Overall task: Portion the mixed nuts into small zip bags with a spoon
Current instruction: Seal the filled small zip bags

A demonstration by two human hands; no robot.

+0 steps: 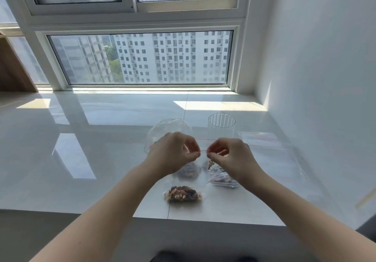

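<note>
Left hand (175,151) and right hand (227,155) each pinch the red zip edge of a small clear nut-filled bag (188,170), likely sealing it; behind it, a ribbed clear cup (221,122).

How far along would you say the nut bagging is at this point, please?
One filled zip bag of nuts lies near the counter's front edge, and another nut bag lies under the right wrist. In hand: the left hand and right hand pinch the red strip of a held bag containing nuts. Still left: empty bags lie flat at right. No spoon is visible.
</note>
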